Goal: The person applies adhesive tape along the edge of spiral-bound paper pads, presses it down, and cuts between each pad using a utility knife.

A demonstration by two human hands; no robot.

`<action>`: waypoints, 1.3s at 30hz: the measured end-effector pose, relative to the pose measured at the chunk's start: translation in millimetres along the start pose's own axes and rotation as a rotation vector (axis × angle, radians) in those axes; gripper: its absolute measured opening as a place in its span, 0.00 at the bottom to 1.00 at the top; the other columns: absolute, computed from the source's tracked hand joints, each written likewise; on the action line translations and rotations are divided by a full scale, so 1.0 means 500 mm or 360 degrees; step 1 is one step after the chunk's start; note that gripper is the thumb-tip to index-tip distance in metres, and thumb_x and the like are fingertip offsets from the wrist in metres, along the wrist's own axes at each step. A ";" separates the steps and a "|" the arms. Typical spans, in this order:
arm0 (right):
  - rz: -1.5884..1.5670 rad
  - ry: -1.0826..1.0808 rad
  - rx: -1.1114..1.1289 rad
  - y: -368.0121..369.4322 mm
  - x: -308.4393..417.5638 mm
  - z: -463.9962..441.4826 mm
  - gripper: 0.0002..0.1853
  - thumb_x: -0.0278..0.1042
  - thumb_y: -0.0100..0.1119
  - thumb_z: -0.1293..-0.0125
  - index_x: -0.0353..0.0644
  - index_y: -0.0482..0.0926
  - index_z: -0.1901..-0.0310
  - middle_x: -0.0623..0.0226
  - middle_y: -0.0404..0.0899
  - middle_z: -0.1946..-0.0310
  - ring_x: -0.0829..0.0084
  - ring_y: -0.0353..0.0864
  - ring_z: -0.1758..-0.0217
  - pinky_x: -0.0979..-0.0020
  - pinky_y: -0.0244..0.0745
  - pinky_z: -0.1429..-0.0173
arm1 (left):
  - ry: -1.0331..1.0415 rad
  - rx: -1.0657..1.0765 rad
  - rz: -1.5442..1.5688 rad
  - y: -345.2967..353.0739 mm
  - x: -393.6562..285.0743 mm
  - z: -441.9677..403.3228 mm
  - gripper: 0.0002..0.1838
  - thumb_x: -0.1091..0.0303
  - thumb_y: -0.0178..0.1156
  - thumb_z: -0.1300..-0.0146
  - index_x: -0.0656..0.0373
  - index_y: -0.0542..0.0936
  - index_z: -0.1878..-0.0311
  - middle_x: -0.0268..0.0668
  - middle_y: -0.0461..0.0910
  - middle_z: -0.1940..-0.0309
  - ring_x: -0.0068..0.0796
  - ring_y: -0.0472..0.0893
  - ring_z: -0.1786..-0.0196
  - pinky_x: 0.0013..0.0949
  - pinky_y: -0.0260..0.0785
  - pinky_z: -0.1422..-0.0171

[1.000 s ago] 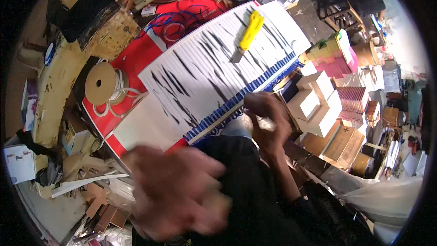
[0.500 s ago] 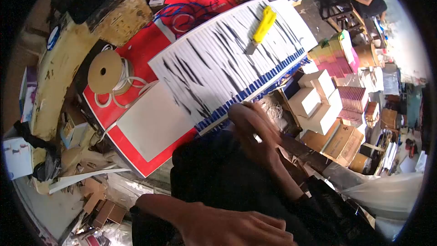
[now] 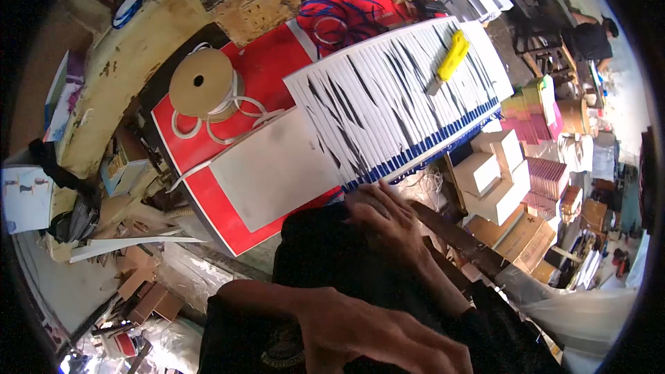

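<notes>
A row of white sheets or booklets [image 3: 374, 97] with dark gaps lies on a red board [image 3: 267, 62], blue bands along its near edge. On the row rests a yellow cutter [image 3: 454, 57]. My right hand [image 3: 388, 225] is at the lower left end of the blue-banded edge, its fingers bent and drawn together; what is between them is hidden. Low in the view my left hand [image 3: 377, 332] lies over dark clothing, fingers extended, holding nothing visible. Left of the row are a pale flat board [image 3: 273, 170] and a spool of white cord [image 3: 201, 82].
Blue cords [image 3: 332, 24] lie loose at the back of the red board. White boxes [image 3: 485, 173] and a brown carton [image 3: 530, 242] stand on the right. A worn yellowish surface [image 3: 111, 90] runs along the left. Another person [image 3: 589, 40] is far off at upper right.
The view has shifted, so the table items appear farther right. My left hand has moved from in front of the pale board down over the clothing. My right hand remains near the blue-banded edge, now at its left end.
</notes>
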State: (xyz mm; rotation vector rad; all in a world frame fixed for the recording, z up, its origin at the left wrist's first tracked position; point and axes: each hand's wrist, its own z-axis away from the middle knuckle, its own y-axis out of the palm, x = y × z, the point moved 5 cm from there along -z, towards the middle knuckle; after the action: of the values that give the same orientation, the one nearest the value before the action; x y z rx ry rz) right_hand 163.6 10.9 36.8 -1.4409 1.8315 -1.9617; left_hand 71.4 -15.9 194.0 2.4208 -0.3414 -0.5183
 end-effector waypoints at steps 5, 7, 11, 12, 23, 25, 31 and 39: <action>-0.0156 -0.0187 -0.0139 -0.007 -0.013 0.034 0.28 0.33 0.68 0.39 0.45 0.76 0.35 0.49 0.77 0.35 0.49 0.80 0.33 0.53 0.76 0.30 | -0.0019 -0.0212 -0.1651 -0.067 -0.126 0.039 0.29 0.51 0.68 0.34 0.60 0.79 0.36 0.45 0.82 0.42 0.37 0.81 0.39 0.47 0.72 0.35; -0.0168 -0.0174 -0.0095 0.009 -0.022 0.021 0.33 0.32 0.70 0.41 0.44 0.73 0.32 0.46 0.75 0.32 0.48 0.81 0.35 0.55 0.79 0.32 | -0.0439 -0.0717 -0.2551 -0.103 -0.157 0.081 0.40 0.50 0.75 0.41 0.59 0.72 0.30 0.47 0.78 0.37 0.44 0.80 0.37 0.49 0.70 0.31; -0.0639 0.0135 -0.0031 -0.048 0.007 -0.061 0.41 0.28 0.69 0.39 0.46 0.63 0.24 0.44 0.68 0.27 0.49 0.80 0.33 0.57 0.80 0.33 | -0.0804 -0.1241 -0.2754 -0.174 -0.111 0.190 0.45 0.57 0.80 0.46 0.58 0.69 0.27 0.49 0.76 0.36 0.46 0.80 0.37 0.44 0.74 0.32; -0.0681 0.0135 -0.0040 -0.049 0.004 -0.068 0.42 0.28 0.68 0.38 0.47 0.60 0.23 0.45 0.66 0.25 0.50 0.78 0.31 0.57 0.78 0.31 | -0.0807 -0.1311 -0.2547 -0.186 -0.100 0.205 0.43 0.60 0.80 0.45 0.58 0.71 0.29 0.49 0.79 0.39 0.43 0.81 0.39 0.41 0.76 0.36; 0.1087 -0.0060 0.0023 -0.294 -0.390 -0.247 0.31 0.20 0.57 0.41 0.43 0.75 0.33 0.52 0.74 0.34 0.47 0.66 0.24 0.53 0.65 0.22 | -0.0332 -0.1821 -0.3014 -0.481 -0.398 0.303 0.23 0.75 0.75 0.42 0.57 0.79 0.43 0.39 0.86 0.58 0.31 0.85 0.54 0.34 0.79 0.46; 0.1213 -0.0401 0.0048 -0.290 -0.454 -0.245 0.29 0.21 0.57 0.42 0.42 0.77 0.36 0.52 0.76 0.36 0.49 0.71 0.27 0.56 0.67 0.23 | -0.0464 -0.1693 -0.3028 -0.598 -0.417 0.356 0.24 0.74 0.76 0.43 0.56 0.80 0.44 0.39 0.86 0.58 0.32 0.85 0.54 0.35 0.79 0.46; 0.0982 -0.0443 0.0160 -0.317 -0.462 -0.251 0.25 0.22 0.63 0.47 0.39 0.78 0.44 0.54 0.80 0.46 0.51 0.79 0.40 0.55 0.73 0.31 | -0.0809 -0.1440 -0.3245 -0.678 -0.419 0.382 0.34 0.75 0.75 0.49 0.52 0.76 0.37 0.42 0.86 0.53 0.41 0.86 0.51 0.40 0.78 0.42; -0.0530 0.0929 -0.0977 -0.382 -0.339 -0.020 0.10 0.33 0.50 0.28 0.37 0.71 0.51 0.63 0.73 0.75 0.72 0.75 0.74 0.69 0.70 0.70 | -0.0711 -0.1714 -0.3591 -0.450 -0.383 0.420 0.29 0.87 0.57 0.34 0.61 0.74 0.29 0.47 0.82 0.43 0.37 0.83 0.54 0.39 0.79 0.47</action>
State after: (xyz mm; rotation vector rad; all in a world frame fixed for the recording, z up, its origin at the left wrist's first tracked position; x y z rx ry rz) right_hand 346.7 177.0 101.6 -1.4845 2.8022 -2.2694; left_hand -166.3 114.8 -46.5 0.5947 2.0623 -1.4315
